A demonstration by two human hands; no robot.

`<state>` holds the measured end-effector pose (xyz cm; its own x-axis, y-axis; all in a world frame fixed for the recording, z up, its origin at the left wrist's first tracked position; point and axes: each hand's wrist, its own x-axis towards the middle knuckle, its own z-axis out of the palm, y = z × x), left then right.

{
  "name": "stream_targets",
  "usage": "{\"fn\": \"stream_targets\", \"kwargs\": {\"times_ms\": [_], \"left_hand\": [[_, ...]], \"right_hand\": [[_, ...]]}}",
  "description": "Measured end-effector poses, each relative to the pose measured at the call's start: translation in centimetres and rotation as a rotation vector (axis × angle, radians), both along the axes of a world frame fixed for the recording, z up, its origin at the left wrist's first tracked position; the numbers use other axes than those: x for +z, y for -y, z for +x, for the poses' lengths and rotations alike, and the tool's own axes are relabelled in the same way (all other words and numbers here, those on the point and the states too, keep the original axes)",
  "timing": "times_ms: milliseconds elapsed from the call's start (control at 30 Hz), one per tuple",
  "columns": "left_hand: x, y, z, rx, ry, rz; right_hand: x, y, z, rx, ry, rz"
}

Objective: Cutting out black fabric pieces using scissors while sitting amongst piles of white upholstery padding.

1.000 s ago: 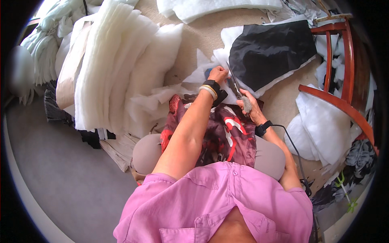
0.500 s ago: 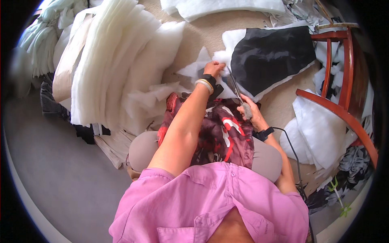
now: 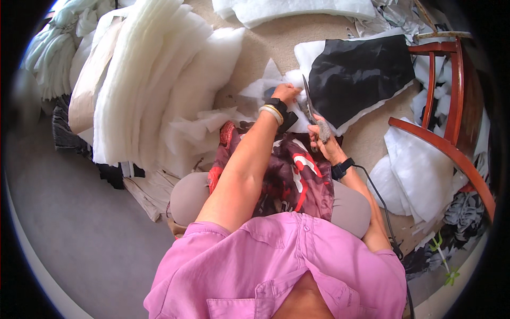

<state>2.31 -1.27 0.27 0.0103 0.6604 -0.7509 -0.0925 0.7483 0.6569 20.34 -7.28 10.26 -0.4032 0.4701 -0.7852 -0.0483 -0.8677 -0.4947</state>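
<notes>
A black fabric panel (image 3: 364, 74) lies on a larger sheet of white batting (image 3: 309, 52), which shows past its edges. My right hand (image 3: 330, 149) grips scissors (image 3: 308, 104) whose handle looks wrapped in something grey. Their blades point away from me, along the left edge of the black panel. Just left of the blades, my left hand (image 3: 287, 93) has its fingers closed on the edge of the white batting. Loose white scraps (image 3: 260, 86) lie beside that hand. A red, white and dark patterned cloth (image 3: 289, 175) covers my lap.
A tall stack of white batting sheets (image 3: 138, 85) stands at the left. To the right is a reddish wooden chair frame (image 3: 454, 95), lying over more white pieces (image 3: 417, 170). A black cable (image 3: 380, 199) runs by my right arm. Another batting strip (image 3: 297, 9) lies at the far side.
The scissors have turned more upright, and my right hand has shifted slightly toward me. My left hand has moved a little to the right. The black panel's left edge has shifted slightly right.
</notes>
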Motion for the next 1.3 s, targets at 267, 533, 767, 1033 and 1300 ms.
{"fn": "stream_targets", "kwargs": {"times_ms": [267, 533, 767, 1033, 1300], "left_hand": [[-0.8, 0.1, -0.7, -0.071, -0.055, -0.017], [0.8, -1.3, -1.4, 0.156, -0.129, 0.046], [-6.5, -2.1, -2.2, 0.070, -0.028, 0.145], [-0.3, -3.7, -1.1, -0.003, 0.075, 0.088], [0.1, -2.6, -0.5, -0.094, -0.055, 0.038]], "right_hand": [[2.8, -0.3, -1.6, 0.110, 0.232, 0.209], [2.9, -0.3, -0.5, 0.139, 0.133, 0.133], [2.3, 0.5, -0.6, 0.077, -0.064, -0.108], [0.3, 0.2, -1.1, -0.047, -0.035, -0.110], [-1.1, 1.2, -0.9, -0.145, -0.063, -0.141]]}}
